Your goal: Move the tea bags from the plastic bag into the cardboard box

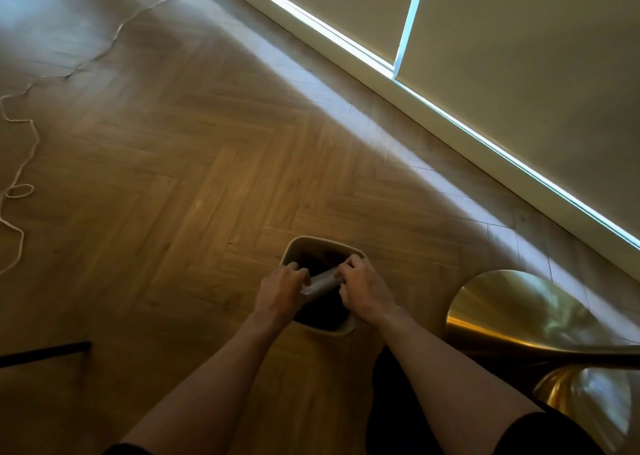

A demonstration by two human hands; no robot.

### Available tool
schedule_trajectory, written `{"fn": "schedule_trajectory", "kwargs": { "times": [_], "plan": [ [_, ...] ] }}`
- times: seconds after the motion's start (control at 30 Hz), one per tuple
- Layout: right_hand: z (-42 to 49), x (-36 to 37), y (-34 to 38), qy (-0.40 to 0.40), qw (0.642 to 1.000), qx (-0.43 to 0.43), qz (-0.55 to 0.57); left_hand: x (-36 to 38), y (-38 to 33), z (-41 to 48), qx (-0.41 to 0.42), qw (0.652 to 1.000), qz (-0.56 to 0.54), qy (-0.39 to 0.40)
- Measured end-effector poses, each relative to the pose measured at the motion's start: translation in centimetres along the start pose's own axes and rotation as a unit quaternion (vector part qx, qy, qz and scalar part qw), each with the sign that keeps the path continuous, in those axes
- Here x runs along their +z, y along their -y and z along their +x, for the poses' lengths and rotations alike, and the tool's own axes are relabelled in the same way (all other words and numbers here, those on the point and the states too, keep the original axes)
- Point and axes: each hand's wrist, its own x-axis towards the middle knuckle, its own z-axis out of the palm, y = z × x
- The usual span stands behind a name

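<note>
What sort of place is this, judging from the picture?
Probably a room in a home, though an office is possible. It has a herringbone wood floor, blinds drawn down to the floor, and a small waste bin, over which the left hand and right hand hold rolled plastic.

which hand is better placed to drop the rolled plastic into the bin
Left, narrowly: left hand and right hand each grip the rolled plastic over the bin, but the left holds its lower end.

Both forearms extend forward, left grip (282, 292) and right grip (363, 292) close together, fingers curled round the plastic bag (322, 283) between them
</note>
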Motion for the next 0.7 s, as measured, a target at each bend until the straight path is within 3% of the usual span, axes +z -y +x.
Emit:
{"fn": "schedule_trajectory", "kwargs": {
  "times": [0.2, 0.4, 0.7],
  "plan": [
    [-0.9, 0.2, 0.9, 0.156, 0.988, 0.007, 0.001, 0.6, -0.4, -0.8, 0.018, 0.995, 0.013, 0.102],
    [0.1, -1.2, 1.4, 0.064, 0.997, 0.016, 0.04, 1.5, -1.2, 0.1, 0.027, 0.997, 0.011, 0.07],
    [-1.6, -3.6, 1.0, 0.102, 0.994, 0.04, 0.03, -1.1, -1.0, 0.2, 0.003, 0.998, -0.014, 0.066]
  ]
}}
